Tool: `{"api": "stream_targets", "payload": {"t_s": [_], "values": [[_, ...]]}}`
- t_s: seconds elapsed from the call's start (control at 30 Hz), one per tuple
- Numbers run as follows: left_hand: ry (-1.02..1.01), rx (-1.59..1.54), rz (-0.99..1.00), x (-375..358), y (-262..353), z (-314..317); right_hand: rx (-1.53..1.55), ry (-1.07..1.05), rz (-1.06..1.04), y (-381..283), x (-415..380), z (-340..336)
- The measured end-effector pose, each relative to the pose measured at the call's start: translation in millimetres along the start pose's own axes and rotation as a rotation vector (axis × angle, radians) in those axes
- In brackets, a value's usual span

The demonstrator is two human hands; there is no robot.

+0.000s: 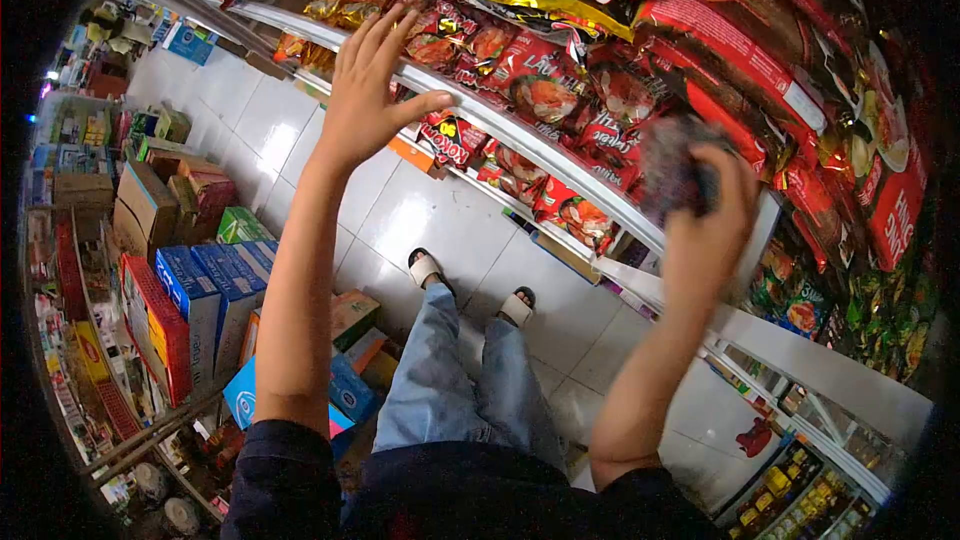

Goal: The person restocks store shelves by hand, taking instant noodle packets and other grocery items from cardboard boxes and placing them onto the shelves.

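My left hand is over the shelf's white front edge, thumb apart from the other fingers and fingertips over the red noodle packets. It holds nothing. On the right, my right hand has its fingers closed round a fuzzy dark grey cloth, smeared by motion. The cloth overlaps the shelf edge and the red packets beside it. Behind it are large red packs, stacked on the same shelf.
A lower shelf holds more red packets. At the left stand blue boxes, a red carton and several cardboard boxes. My sandalled feet are on the white tile floor. Green packets hang at the right.
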State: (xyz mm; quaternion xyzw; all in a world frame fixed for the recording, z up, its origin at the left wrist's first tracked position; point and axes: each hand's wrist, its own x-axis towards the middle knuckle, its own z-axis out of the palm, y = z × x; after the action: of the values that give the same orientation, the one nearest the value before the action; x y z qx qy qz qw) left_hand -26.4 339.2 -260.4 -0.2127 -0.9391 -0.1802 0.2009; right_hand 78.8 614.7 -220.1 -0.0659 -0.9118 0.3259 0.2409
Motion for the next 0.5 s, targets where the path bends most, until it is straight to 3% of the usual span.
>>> {"api": "stream_targets", "payload": {"t_s": [0.03, 0.07, 0.17, 0.3, 0.37, 0.43, 0.5], "values": [[0.006, 0.001, 0.007, 2, 0, 0, -0.1, 0.036, -0.071, -9, 2, 11], [0.007, -0.021, 0.007, 2, 1, -1, 0.012, -0.003, -0.134, -19, 1, 23], [-0.001, 0.004, 0.007, 2, -1, 0, 0.049, -0.089, -0.126, -15, -6, 12], [0.023, -0.004, 0.003, 1, 1, 1, 0.142, 0.015, 0.045, 20, -1, -11], [0.027, -0.007, 0.003, 1, 0, 1, -0.05, 0.018, -0.036, 3, 3, 5], [0.03, -0.006, 0.009, 1, 1, 1, -0.025, -0.015, -0.165, -27, -4, 30], [0.024, -0.024, 0.005, 2, 2, 0, 0.075, -0.129, -0.15, -22, -9, 21]]}}
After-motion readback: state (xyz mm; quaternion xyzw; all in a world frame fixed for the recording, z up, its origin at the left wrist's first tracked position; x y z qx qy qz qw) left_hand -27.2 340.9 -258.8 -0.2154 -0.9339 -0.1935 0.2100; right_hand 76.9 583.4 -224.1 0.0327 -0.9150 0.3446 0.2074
